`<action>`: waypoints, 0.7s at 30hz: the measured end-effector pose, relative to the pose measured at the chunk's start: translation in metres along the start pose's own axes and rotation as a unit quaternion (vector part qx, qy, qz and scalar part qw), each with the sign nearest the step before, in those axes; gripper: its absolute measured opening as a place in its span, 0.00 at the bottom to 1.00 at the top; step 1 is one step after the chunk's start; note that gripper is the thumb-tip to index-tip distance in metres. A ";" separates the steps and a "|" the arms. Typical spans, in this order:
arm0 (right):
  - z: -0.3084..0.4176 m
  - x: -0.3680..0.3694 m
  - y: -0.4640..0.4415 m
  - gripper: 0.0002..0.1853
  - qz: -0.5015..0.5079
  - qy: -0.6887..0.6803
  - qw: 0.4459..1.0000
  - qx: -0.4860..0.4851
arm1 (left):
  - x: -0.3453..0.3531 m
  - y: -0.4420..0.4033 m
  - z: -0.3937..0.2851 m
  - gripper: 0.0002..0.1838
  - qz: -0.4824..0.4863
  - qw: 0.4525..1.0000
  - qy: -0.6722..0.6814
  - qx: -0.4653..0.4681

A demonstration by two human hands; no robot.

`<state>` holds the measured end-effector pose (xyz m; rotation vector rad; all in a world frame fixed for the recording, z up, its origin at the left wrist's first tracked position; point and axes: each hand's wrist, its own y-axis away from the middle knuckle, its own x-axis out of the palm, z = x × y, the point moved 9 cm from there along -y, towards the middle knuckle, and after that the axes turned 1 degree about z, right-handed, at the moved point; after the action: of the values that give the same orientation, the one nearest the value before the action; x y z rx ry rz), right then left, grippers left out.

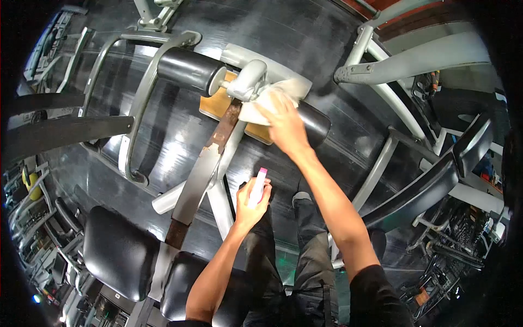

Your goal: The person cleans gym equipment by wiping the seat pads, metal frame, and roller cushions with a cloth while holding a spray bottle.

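Note:
My right hand (287, 124) presses a white cloth (257, 113) onto the grey metal joint (249, 82) between two black foam rollers, and its fingers look blurred. The left roller (190, 71) shows fully; the cloth and my hand partly cover the right roller (315, 122). Lower down, my left hand (251, 201) is closed around a white bottle with a pink top (258, 187), held apart from the machine. A grey beam (200, 177) with rusty brown patches runs from the joint down to the black padded seat (117, 253). Yellowish plates (216, 103) show beneath the rollers.
Curved grey rails (143, 109) of the machine stand at the left. On the right are another machine's grey frame (376, 71) and a black padded bench (417, 191). Dark shiny flooring (169, 150) lies below, and my legs (316, 240) are close to the beam.

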<state>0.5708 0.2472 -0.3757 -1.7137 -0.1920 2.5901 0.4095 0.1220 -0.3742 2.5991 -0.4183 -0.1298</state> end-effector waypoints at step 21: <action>-0.004 -0.029 -0.001 0.34 -0.052 -0.045 0.998 0.001 | -0.004 -0.002 -0.001 0.06 -0.027 0.996 -0.056 0.059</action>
<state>0.5857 0.2453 -0.3502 -1.5446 -0.2743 2.5918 0.4064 0.1259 -0.3740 2.7284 -0.4057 -0.2775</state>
